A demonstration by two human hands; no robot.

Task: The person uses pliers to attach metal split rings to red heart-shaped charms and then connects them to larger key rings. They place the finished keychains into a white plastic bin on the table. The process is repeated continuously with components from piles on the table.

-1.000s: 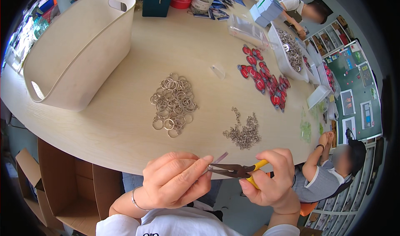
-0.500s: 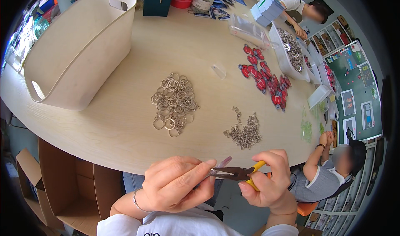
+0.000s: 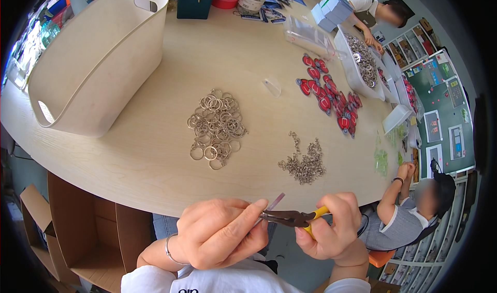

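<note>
Yellow-handled pliers point(image 3: 292, 219): gripped in the right hand point(image 3: 331, 226), below the pale wooden worktop point(image 3: 155, 153) edge
Left hand point(image 3: 217, 233): fingers pinched at the plier tips; what it holds, cannot tell
Worktop: pile of silver key rings point(image 3: 216, 126), heap of small chains point(image 3: 304, 162), beige tub point(image 3: 98, 55)

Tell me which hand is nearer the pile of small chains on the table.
Right. The right hand, gripping the yellow-handled pliers, sits just below the pile of small chains. The left hand is lower and further to the left of it.
</note>
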